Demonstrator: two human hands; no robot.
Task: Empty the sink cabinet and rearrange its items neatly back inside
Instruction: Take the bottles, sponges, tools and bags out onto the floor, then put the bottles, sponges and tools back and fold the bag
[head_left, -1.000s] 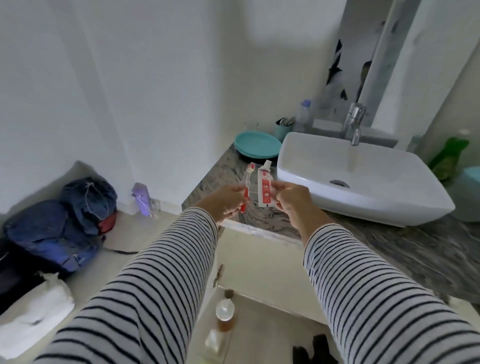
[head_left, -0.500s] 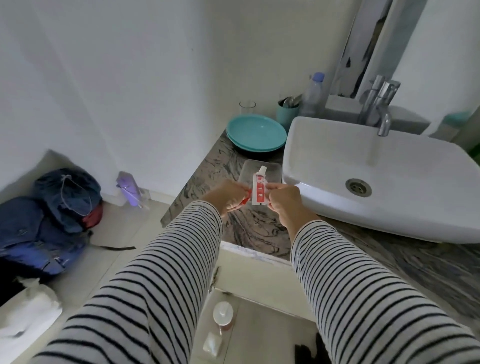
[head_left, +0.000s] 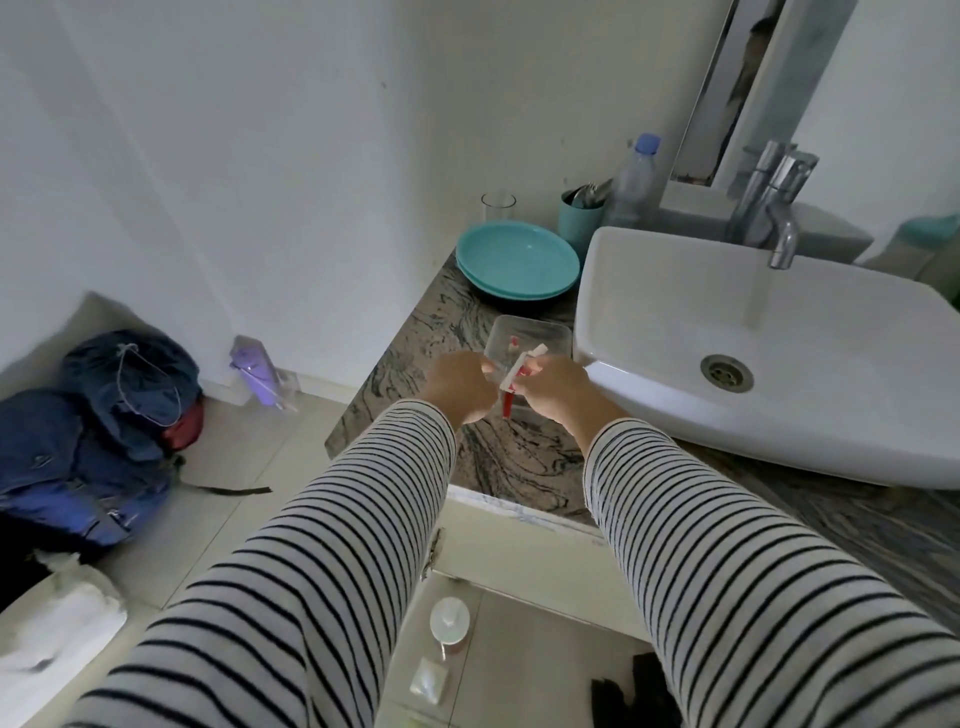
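The toothpaste tube (head_left: 521, 366), pinched by the right hand (head_left: 550, 387), and the red toothbrush (head_left: 508, 402), apparently gripped by the left hand (head_left: 457, 387), hover over the clear tray (head_left: 550, 332) on the table (head_left: 441, 322). Best lay both flat, lengthwise, inside.

Your sleeves (head_left: 322, 561) are white with thin dark stripes. The toothpaste tube (head_left: 515, 370) you hold is white and red, the toothbrush (head_left: 508, 402) red. The counter (head_left: 441, 332) is grey stone with dark swirling veins, and the container (head_left: 540, 335) on it is clear. The plates (head_left: 517, 265) and cup (head_left: 579, 218) are teal, the sink (head_left: 779, 353) white, the bags (head_left: 98, 426) blue, and the bottle (head_left: 254, 376) on the floor lilac.
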